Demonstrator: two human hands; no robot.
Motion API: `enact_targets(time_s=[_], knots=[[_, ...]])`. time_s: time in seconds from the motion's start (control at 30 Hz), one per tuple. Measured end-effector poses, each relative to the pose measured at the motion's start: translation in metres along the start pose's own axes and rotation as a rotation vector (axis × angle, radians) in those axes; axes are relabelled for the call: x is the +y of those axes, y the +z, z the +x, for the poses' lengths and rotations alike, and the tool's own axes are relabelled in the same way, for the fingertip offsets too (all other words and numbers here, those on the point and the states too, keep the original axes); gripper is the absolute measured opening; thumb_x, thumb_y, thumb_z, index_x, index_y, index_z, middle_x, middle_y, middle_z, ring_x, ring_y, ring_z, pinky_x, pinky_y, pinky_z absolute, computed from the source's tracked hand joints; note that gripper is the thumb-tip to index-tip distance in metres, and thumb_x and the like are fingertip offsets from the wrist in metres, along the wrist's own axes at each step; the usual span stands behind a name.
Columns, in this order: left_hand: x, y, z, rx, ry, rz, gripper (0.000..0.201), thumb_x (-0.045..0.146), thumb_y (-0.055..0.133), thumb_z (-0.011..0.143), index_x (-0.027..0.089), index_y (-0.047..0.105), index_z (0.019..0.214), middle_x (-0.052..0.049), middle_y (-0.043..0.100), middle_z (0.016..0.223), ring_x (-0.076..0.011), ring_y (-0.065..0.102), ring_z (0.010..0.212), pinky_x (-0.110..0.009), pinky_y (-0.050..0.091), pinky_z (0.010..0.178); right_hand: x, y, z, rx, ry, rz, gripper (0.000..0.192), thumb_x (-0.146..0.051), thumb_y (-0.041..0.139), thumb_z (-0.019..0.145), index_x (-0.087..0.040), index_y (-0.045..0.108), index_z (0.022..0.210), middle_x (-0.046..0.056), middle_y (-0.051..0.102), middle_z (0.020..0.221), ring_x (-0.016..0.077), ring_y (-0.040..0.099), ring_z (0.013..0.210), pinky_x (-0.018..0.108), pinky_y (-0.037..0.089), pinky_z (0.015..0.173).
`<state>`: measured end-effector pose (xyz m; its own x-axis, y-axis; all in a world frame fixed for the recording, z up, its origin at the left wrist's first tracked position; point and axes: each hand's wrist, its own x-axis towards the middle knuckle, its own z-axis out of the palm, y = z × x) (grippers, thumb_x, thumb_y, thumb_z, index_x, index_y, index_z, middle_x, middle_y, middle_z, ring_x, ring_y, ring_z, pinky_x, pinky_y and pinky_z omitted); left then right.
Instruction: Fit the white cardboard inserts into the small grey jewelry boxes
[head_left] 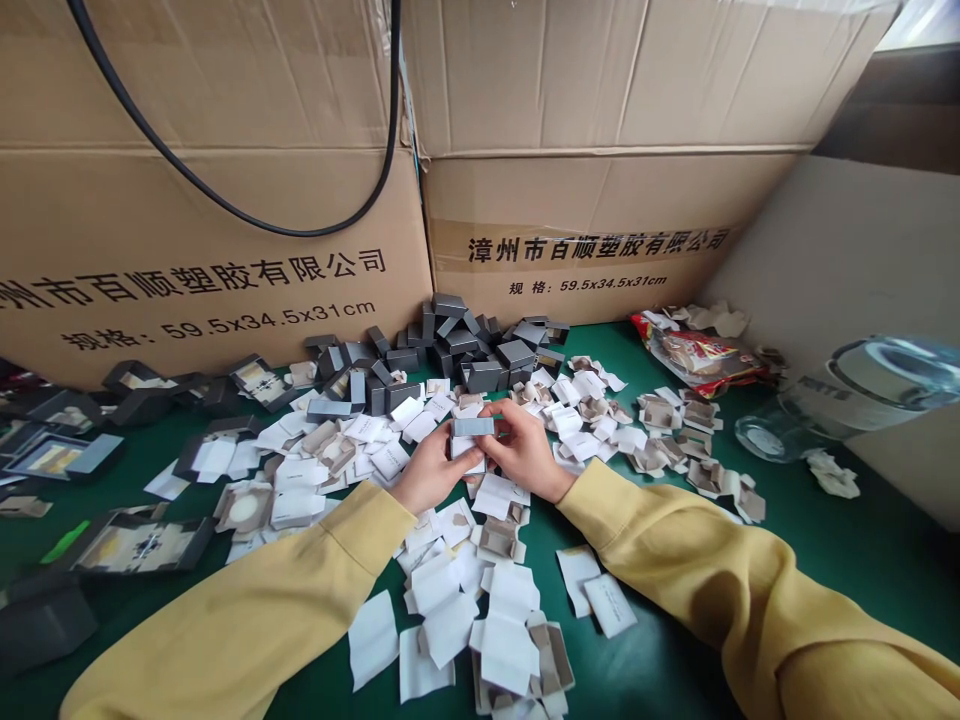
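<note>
A green table top [862,560] fills the lower field. Two large cardboard cartons [225,200] with printed black characters are stacked against its far edge, from nine to one o'clock. A black cable [247,215] is looped across the left carton. A pale wall panel [847,250] is seen at two o'clock. Even daylight is noted.

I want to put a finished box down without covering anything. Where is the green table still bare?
Bare green table shows right of the right sleeve, below the glass jar. A smaller patch lies between the sleeves near the white cards. Around both hands and the grey boxes it is crowded.
</note>
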<state>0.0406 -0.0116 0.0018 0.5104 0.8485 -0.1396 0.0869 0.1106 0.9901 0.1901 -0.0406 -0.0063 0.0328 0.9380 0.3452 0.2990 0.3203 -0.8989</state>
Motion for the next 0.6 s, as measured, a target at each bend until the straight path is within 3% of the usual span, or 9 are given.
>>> enact_targets(time_s=[0.17,0.33,0.43,0.5,0.6], knots=[[-0.002,-0.003,-0.001,-0.003,-0.004,0.019,0.044,0.038,0.066,0.073,0.017,0.053,0.110,-0.008,0.059,0.098,-0.0229,0.060,0.087,-0.028,0.056,0.052,0.000,0.001,0.001,-0.015,0.030,0.069,0.010,-0.023,0.054,0.078,-0.021,0.051,0.088,0.001,0.054,0.084,0.0097,0.053,0.057,0.021,0.047,0.044],[0.000,-0.005,-0.007,-0.141,0.116,-0.128,0.068,0.054,0.055,0.077,0.023,0.035,0.134,-0.012,0.052,0.120,-0.0233,0.059,0.095,-0.038,0.058,0.070,0.002,-0.005,0.009,0.062,-0.124,0.071,0.011,-0.022,0.053,0.079,-0.021,0.054,0.089,0.004,0.055,0.093,0.0149,0.054,0.080,0.026,0.048,0.065],[-0.002,-0.007,-0.008,-0.134,0.193,-0.055,0.062,0.055,0.040,0.084,0.027,0.030,0.139,-0.013,0.045,0.133,-0.0215,0.061,0.092,-0.039,0.057,0.073,0.004,-0.005,0.011,0.038,-0.133,0.073,0.015,-0.024,0.055,0.076,-0.021,0.054,0.090,0.005,0.054,0.097,0.0157,0.053,0.082,0.026,0.046,0.067],[-0.005,-0.010,-0.007,-0.099,0.318,0.080,0.055,0.052,0.039,0.086,0.026,0.042,0.134,-0.013,0.041,0.136,-0.0246,0.057,0.103,-0.037,0.056,0.076,0.004,-0.004,0.010,0.085,-0.057,0.112,0.021,-0.026,0.059,0.073,-0.021,0.051,0.091,0.003,0.054,0.089,0.0132,0.051,0.072,0.024,0.045,0.061],[-0.008,-0.016,-0.003,-0.057,0.662,0.337,0.041,0.044,0.047,0.085,0.028,0.056,0.122,-0.012,0.044,0.129,-0.0265,0.048,0.116,-0.041,0.049,0.090,0.002,-0.002,0.008,0.098,0.046,0.205,0.020,-0.028,0.064,0.069,-0.020,0.051,0.082,-0.003,0.050,0.071,0.0101,0.045,0.061,0.022,0.042,0.057]])
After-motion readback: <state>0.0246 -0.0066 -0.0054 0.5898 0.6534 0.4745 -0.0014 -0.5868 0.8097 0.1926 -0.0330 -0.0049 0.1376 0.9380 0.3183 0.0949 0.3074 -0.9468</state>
